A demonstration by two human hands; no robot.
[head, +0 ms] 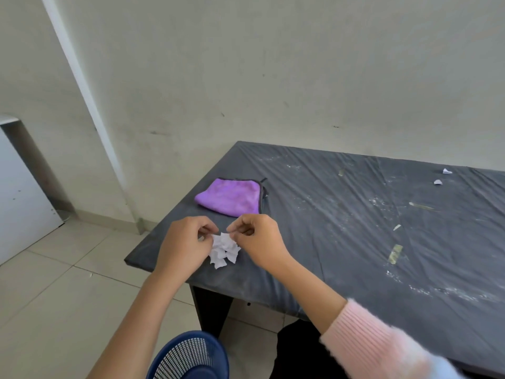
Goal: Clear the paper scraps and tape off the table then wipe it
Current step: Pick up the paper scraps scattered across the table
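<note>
A small heap of white paper scraps (pixel 224 251) lies near the left front corner of the dark grey table (pixel 341 242). My left hand (pixel 183 243) and my right hand (pixel 258 239) hover over the heap, both with curled fingers pinching scraps at its top. Two more white scraps (pixel 442 177) lie far back on the right. Several strips of tape (pixel 395 253) stick to the tabletop on the right half. A folded purple cloth (pixel 231 196) rests just behind my hands.
White dusty smears streak the table's surface. A blue mesh basket (pixel 191 356) stands on the tiled floor below the table's front edge. A white cabinet (pixel 19 192) stands at the far left by the wall.
</note>
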